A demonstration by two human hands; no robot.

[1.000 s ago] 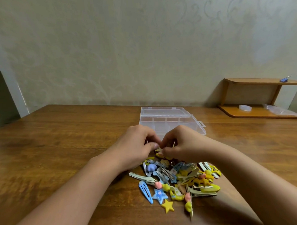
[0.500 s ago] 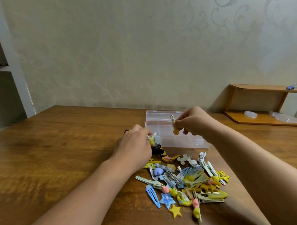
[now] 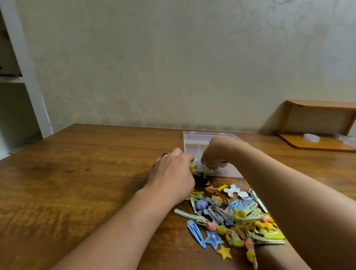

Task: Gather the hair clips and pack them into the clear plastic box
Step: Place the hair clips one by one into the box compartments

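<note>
A heap of colourful hair clips (image 3: 232, 219) lies on the wooden table (image 3: 74, 189) in front of me. Behind it stands the clear plastic box (image 3: 195, 142), lid off or open. My right hand (image 3: 218, 151) reaches down into the box's near compartment, fingers pinched on a yellow hair clip (image 3: 208, 170) seen through the wall. My left hand (image 3: 172, 175) rests at the box's near left corner, fingers curled around a yellow hair clip (image 3: 193, 167). A black clip (image 3: 200, 179) lies just below that hand.
A small wooden shelf (image 3: 322, 127) stands at the back right with a clear round lid on it. A white shelving unit (image 3: 15, 80) is at the far left. The wall runs close behind the table.
My right hand lifted a yellow clip from the heap, carried it over the box and lowered it into the near compartment. My left hand moved up to the box's corner with its clip.
</note>
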